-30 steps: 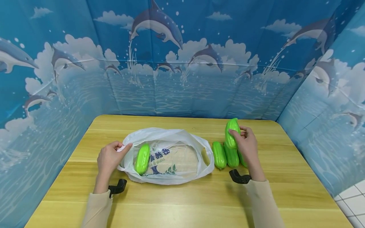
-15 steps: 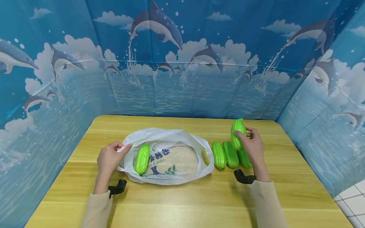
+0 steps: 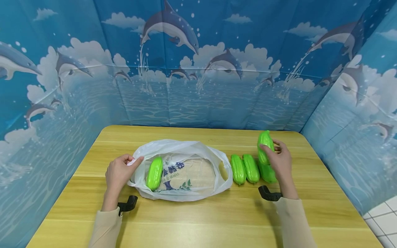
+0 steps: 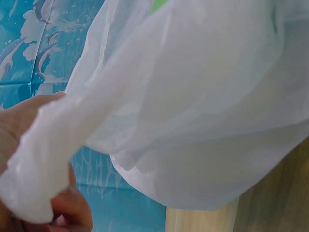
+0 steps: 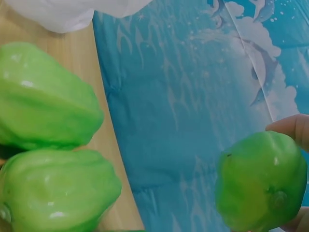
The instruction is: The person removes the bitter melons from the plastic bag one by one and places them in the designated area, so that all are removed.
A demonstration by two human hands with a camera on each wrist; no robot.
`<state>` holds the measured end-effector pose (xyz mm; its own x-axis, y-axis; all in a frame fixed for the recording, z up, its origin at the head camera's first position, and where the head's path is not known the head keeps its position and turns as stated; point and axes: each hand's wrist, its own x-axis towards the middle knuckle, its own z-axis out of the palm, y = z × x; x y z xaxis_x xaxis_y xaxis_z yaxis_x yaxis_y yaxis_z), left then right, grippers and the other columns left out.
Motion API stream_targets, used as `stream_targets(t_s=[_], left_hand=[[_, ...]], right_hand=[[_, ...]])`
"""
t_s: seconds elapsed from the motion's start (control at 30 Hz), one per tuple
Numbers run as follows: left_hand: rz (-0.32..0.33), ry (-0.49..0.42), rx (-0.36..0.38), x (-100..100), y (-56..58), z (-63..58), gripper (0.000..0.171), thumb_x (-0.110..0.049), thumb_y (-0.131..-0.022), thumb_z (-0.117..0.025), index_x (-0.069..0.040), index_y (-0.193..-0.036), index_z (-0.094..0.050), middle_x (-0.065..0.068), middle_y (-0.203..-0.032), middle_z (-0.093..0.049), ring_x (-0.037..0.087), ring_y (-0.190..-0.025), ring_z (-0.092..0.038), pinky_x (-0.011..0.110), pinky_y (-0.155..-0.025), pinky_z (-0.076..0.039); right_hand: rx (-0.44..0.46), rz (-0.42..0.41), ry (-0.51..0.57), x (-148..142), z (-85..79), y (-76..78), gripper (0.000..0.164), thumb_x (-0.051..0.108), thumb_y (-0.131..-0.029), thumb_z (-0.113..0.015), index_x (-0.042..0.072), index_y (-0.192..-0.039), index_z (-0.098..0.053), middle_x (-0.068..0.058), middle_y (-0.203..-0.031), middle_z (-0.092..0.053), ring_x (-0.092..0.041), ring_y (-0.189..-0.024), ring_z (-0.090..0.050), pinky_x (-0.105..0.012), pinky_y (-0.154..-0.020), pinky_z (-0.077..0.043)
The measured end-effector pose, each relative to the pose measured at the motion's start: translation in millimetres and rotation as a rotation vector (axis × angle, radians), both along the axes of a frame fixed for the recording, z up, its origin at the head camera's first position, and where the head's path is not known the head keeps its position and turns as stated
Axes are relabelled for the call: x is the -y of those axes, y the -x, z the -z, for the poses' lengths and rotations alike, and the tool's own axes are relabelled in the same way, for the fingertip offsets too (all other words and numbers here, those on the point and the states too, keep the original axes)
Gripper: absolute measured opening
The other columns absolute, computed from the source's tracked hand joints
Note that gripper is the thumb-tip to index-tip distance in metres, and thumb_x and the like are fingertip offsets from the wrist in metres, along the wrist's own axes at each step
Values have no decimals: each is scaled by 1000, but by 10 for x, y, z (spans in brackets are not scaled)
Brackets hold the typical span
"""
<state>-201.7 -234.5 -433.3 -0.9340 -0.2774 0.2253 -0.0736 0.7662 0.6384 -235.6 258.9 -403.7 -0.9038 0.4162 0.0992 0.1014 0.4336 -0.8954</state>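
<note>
A white plastic bag [image 3: 183,146] lies with its mouth spread, and one glossy green ridged gourd [image 3: 154,173] rests inside at its left end. My left hand [image 3: 122,172] pinches the left edge of the bag between thumb and fingers; in the left wrist view a twist of the plastic [image 4: 63,130] runs into the hand. To the right, my right hand [image 3: 279,162] holds another green gourd [image 3: 265,146] upright by its side. This held gourd [image 5: 263,183] is above the table, partly covering a third gourd [image 3: 267,174] lying behind it.
Two more green gourds [image 3: 238,169] lie side by side just right of the bag's handle loop [image 3: 224,170]. Beige printed material [image 3: 186,174] with dark lettering lines the bag. The wooden table [image 3: 192,224] ends at a blue dolphin-print curtain [image 3: 198,100].
My right hand has moved rightward with the held gourd, from over the middle of the row to over its right end. My left hand and the bag have stayed put.
</note>
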Motion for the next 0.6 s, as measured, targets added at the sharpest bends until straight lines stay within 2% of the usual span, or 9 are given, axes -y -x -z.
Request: stream_targets(t_s=[0.27,0.6], left_hand=[[6,0,0,4,-2,-4,50,-62,-81,-63,-12,-79,-63,1,-58,-47,20,-52,-45,33,-47,-31],[8,0,-4,-3,0,-4,49,-61,-81,-63,-12,-79,-63,1,-57,-45,20,-52,-44,32,-47,-31]], right_hand=[[14,18,-11,-83,34,-16,70,48,-85,-66,13,-141,-44,-10,-114,-48,-17,-88,-46,-32,-68,-42],[51,20,-19,-196,107,-33,74,50,-86,-64,14,-145,-39,-16,-125,-45,-21,-93,-44,-37,-71,-41]])
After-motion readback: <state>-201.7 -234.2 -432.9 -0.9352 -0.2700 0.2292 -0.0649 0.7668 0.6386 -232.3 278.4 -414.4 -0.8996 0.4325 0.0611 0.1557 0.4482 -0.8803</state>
